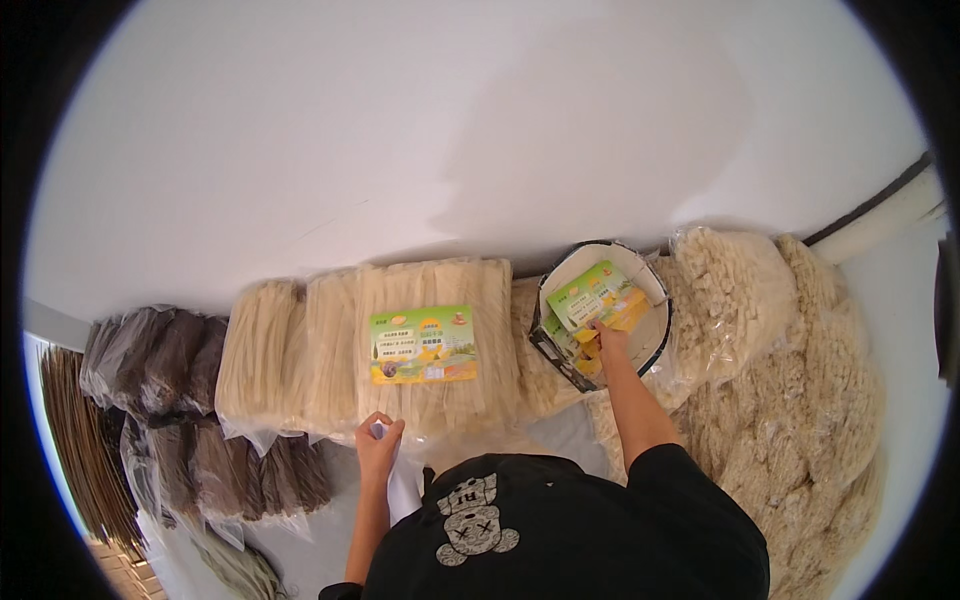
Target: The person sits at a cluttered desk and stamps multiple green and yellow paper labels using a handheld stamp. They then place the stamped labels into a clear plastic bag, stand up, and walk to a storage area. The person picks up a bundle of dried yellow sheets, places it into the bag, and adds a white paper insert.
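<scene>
My right hand [613,345] reaches into a round, dark-rimmed container [655,345] with a pale inside. Its fingers are closed on a green and yellow printed label [598,290] lying there among others like it. My left hand [378,448] is closed on a small white piece, perhaps paper [378,430], at the near edge of the middle bag. A similar printed label [423,344] lies flat on that clear bag of pale, flat dried strips [490,350], which look like noodles.
More pale strips in clear bags [260,350] lie to the left, then bags of dark brown strips [165,350]. Bags of pale, crinkled dried bundles [780,430] fill the right side. Thin brown stalks [85,440] stand far left. A white wall [400,130] rises behind.
</scene>
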{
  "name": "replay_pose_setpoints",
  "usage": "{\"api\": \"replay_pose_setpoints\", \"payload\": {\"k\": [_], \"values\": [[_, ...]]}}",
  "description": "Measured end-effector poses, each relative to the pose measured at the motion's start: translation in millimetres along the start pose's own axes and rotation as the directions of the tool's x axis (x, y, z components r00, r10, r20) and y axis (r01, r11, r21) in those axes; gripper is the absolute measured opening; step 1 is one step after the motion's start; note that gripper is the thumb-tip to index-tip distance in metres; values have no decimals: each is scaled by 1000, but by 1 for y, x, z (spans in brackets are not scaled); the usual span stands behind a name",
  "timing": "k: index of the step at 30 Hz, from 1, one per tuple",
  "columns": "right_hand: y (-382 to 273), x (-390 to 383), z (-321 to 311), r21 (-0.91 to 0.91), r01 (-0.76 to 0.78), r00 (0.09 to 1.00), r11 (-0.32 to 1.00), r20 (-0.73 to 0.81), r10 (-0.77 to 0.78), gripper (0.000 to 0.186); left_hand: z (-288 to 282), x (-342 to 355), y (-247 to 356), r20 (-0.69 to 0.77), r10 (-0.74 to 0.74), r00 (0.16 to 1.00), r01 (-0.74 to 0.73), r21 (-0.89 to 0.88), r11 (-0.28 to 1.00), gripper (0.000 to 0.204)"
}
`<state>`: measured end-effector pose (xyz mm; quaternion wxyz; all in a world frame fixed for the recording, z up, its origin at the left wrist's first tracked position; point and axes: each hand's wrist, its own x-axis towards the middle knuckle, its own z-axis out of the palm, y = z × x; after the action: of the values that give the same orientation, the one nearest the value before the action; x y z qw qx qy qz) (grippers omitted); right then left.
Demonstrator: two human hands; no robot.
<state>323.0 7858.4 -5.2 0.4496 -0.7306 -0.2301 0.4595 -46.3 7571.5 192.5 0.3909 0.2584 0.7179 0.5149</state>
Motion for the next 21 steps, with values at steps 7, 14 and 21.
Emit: {"api": "replay_pose_setpoints", "payload": {"k": [7, 14, 21], "values": [[-26, -35, -37, -248, 21, 976, 969, 214, 33, 21, 7, -8, 12, 22, 20, 1000, -20, -5, 1000, 16], [-23, -22, -84, -589, 456, 882, 667, 402, -247, 24, 38, 2, 44, 113, 232, 966, -237, 42, 970, 12], [-2, -12, -96, -305, 429, 856, 850, 438, -274, 25, 62, 3, 56, 246, 235, 940, -245, 10, 969, 13]]}}
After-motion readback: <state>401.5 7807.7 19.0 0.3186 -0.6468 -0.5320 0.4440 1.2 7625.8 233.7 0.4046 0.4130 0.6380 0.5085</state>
